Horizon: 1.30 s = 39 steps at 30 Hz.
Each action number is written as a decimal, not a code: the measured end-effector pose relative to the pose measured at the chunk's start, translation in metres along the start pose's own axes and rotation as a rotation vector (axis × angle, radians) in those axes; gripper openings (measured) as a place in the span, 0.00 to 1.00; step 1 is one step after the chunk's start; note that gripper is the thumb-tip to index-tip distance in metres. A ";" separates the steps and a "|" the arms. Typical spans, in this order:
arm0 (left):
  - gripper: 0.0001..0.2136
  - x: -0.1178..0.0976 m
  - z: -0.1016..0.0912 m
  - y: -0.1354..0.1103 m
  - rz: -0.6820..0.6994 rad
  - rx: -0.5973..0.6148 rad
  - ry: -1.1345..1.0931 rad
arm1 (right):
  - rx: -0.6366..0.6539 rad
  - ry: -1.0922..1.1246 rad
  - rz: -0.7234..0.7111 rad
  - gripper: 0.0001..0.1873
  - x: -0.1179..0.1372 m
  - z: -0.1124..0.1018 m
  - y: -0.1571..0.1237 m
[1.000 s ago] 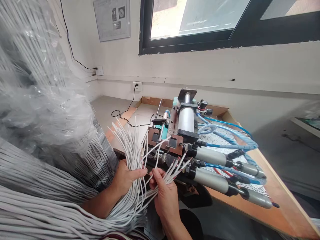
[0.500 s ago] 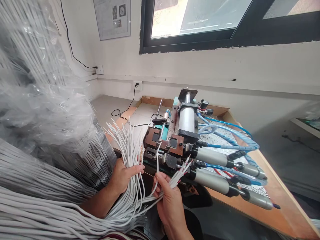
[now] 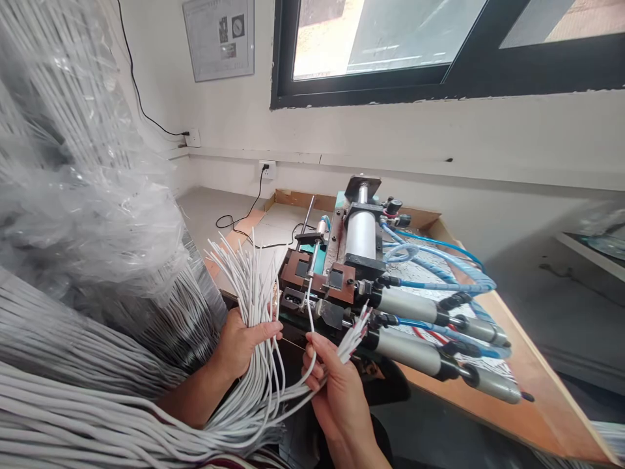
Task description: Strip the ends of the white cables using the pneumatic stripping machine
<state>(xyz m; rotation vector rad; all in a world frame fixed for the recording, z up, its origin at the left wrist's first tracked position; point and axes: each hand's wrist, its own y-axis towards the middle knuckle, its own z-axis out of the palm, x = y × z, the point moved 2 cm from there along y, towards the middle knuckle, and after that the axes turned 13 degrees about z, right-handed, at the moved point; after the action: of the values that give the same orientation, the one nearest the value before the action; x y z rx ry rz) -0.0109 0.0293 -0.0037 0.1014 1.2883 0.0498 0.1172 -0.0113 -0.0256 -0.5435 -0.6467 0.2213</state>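
My left hand is closed round a thick bundle of white cables whose ends fan upward. My right hand grips a smaller bunch of white cables with stripped ends, and pinches a single white cable that rises to the brown jaw of the pneumatic stripping machine. Both hands are just in front of the machine, near the wooden table's front edge.
A huge mass of white cables under clear plastic wrap fills the left. The machine's grey cylinders and blue air hoses spread over the wooden table. A black power cord runs to a wall socket.
My right hand has gathered its splayed cables into a tighter bunch and shifted slightly right and down. One cable now stands up to the machine jaw. My left hand has hardly moved.
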 end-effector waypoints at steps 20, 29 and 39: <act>0.08 -0.002 0.002 0.003 0.043 0.025 -0.003 | 0.030 -0.038 0.013 0.12 0.010 0.009 0.001; 0.08 0.001 -0.003 -0.001 0.023 0.015 0.005 | -0.048 -0.242 -0.184 0.15 -0.012 -0.016 0.023; 0.10 0.007 -0.006 0.000 0.007 -0.038 0.017 | -0.051 -0.471 -0.222 0.16 -0.042 -0.056 0.026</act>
<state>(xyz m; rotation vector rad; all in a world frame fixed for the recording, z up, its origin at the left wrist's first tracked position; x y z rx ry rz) -0.0152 0.0298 -0.0121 0.0730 1.3036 0.0814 0.1185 -0.0280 -0.0985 -0.4653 -1.1659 0.1229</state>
